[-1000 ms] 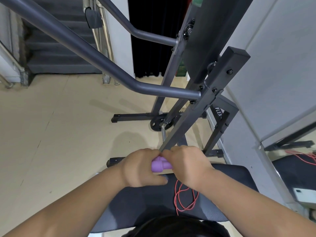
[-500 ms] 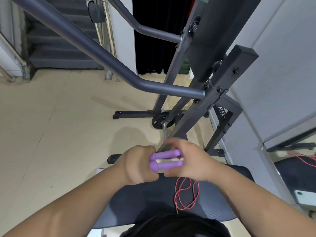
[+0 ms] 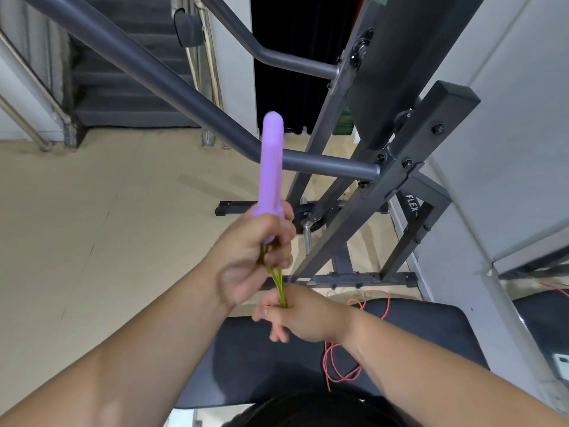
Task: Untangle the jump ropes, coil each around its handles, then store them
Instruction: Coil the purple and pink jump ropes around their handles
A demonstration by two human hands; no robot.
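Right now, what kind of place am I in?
Probably a small or home gym: a dark steel exercise frame with a weight plate at its foot, a black padded bench, and a staircase behind.

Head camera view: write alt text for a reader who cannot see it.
The left hand holds a purple jump-rope handle upright while the right hand grips its yellow-green rope just below. A red rope lies loose on the black bench pad beneath.

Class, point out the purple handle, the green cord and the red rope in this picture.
purple handle [image 3: 271,167]: head view, middle of its shaft.
green cord [image 3: 277,280]: head view, taut stretch below the handle.
red rope [image 3: 326,362]: head view, left side of its lower loop.
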